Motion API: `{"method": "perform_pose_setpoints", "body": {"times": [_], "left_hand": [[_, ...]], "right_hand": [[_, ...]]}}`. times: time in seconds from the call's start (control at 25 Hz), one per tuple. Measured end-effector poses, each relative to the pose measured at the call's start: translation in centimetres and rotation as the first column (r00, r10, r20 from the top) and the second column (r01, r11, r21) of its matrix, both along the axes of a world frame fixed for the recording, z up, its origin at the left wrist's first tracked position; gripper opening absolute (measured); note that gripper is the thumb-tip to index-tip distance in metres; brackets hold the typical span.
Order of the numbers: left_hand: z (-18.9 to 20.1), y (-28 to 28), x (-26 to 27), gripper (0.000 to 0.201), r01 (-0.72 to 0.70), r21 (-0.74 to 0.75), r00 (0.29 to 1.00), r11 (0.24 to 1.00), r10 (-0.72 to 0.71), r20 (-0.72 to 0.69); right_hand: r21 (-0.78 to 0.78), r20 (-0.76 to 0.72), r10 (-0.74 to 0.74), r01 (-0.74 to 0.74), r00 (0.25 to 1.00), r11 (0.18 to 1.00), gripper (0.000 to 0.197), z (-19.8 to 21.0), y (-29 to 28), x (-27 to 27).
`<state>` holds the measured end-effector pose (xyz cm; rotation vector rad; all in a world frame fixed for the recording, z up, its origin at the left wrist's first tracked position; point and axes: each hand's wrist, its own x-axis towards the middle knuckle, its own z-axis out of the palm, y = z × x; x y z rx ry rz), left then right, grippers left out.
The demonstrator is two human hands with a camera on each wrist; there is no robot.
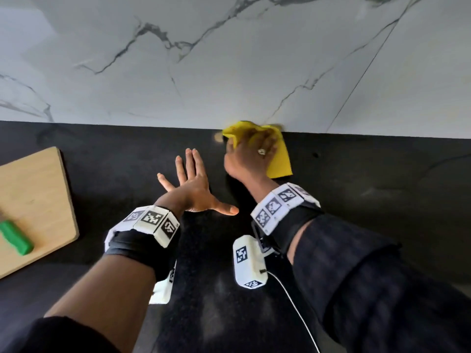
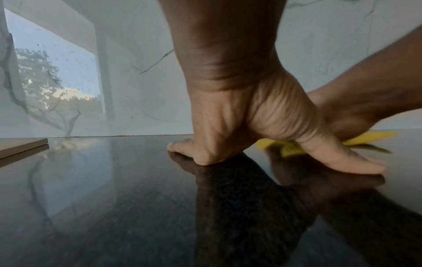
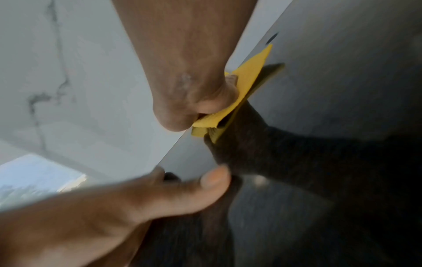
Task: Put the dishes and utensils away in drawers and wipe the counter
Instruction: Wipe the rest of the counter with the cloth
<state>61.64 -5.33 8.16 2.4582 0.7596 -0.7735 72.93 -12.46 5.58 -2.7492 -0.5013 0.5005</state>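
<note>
A: Item one, the black worktop (image 1: 127,154). We log it as glossy, running left to right, meeting a white veined marble wall (image 1: 229,59) along its far edge.

B: Item two, the yellow cloth (image 1: 280,159). We place it at the far edge of the worktop, right of centre, its far corner bunched up against the foot of the wall.

A: Item three, the right hand (image 1: 251,154). We record it palm-down on the cloth, covering the cloth's left part. The head view shows the fingers spread over the bunched far edge, with a ring on one finger; the right wrist view shows the heel of the hand (image 3: 196,94) on folded yellow fabric. That view is blurred, so we cannot tell whether the fingers pinch the cloth or only press it.

B: Item four, the left hand (image 1: 193,184). We log it flat on the bare worktop just left of the right hand, fingers straight and spread, thumb out to the right, holding nothing. The left wrist view confirms the thumb (image 2: 347,159) and palm edge touching the surface.

A: Item five, a wooden cutting board (image 1: 33,200) at the left, well apart from both hands.

B: Item six, a green handle (image 1: 15,238) lying on the board's near part; the rest of that utensil is cut off by the picture's edge.
</note>
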Motion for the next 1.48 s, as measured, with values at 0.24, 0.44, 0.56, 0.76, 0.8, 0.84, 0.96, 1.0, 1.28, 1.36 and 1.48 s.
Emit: {"method": "perform_pose_setpoints", "body": {"times": [0.24, 0.44, 0.56, 0.76, 0.8, 0.84, 0.96, 1.0, 1.28, 1.36, 1.48], "left_hand": [[1.8, 0.5, -2.1, 0.149, -0.199, -0.227, 0.93, 0.953, 0.257, 0.264], [1.4, 2.4, -6.7, 0.129, -0.274, -0.135, 0.917, 0.952, 0.301, 0.261], [0.0, 2.8, -10.2, 0.102, -0.46, -0.261, 0.755, 0.849, 0.528, 0.388], [1.2, 1.2, -10.2, 0.084, -0.326, -0.394, 0.549, 0.859, 0.512, 0.661], [1.8, 0.7, -9.2, 0.08, -0.278, -0.369, 0.532, 0.887, 0.462, 0.71], [2.8, -0.1, -7.8, 0.075, -0.243, -0.349, 0.534, 0.905, 0.425, 0.731], [4.3, -3.9, -3.5, 0.069, -0.077, -0.109, 0.781, 0.991, 0.128, 0.612], [4.3, -5.4, -2.4, 0.072, 0.021, -0.006, 0.871, 1.0, -0.015, 0.491], [2.9, -14.6, 4.5, 0.121, 0.347, -0.076, 0.93, 0.935, -0.333, 0.152], [2.0, -16.4, 6.1, 0.132, 0.382, -0.073, 0.919, 0.921, -0.37, 0.136], [0.7, -18.5, 7.2, 0.149, 0.444, -0.046, 0.896, 0.895, -0.442, 0.04]], "right_hand": [[0.032, 0.005, 0.737, -0.737, 0.676, 0.675, 0.053, 0.8, -4.5, -2.3], [0.291, -0.088, 0.566, -0.522, 0.82, 0.802, 0.051, 0.8, -11.7, -2.9], [0.205, -0.146, 0.393, -0.361, 0.908, 0.91, 0.056, 1.1, -6.6, -2.0], [-0.08, 0.045, 0.677, -0.673, 0.734, 0.735, 0.056, -0.2, -2.0, -8.8], [-0.086, 0.057, 0.76, -0.756, 0.647, 0.649, 0.054, -0.2, -3.3, -9.4], [-0.09, 0.074, 0.826, -0.821, 0.559, 0.564, 0.053, 0.0, -4.9, -9.1], [-0.069, 0.091, 0.902, -0.901, 0.422, 0.428, 0.049, 0.7, -10.7, -5.6], [-0.051, 0.093, 0.893, -0.893, 0.441, 0.446, 0.047, 0.6, -12.9, -4.3], [-0.056, 0.139, 0.358, -0.354, 0.923, 0.934, 0.061, 0.3, -33.9, 5.5], [-0.058, 0.113, 0.146, -0.14, 0.983, 0.988, 0.062, 0.2, -37.4, 4.1], [-0.112, 0.082, 0.082, -0.073, 0.993, 0.991, 0.063, 0.0, -38.1, -2.2]]}}
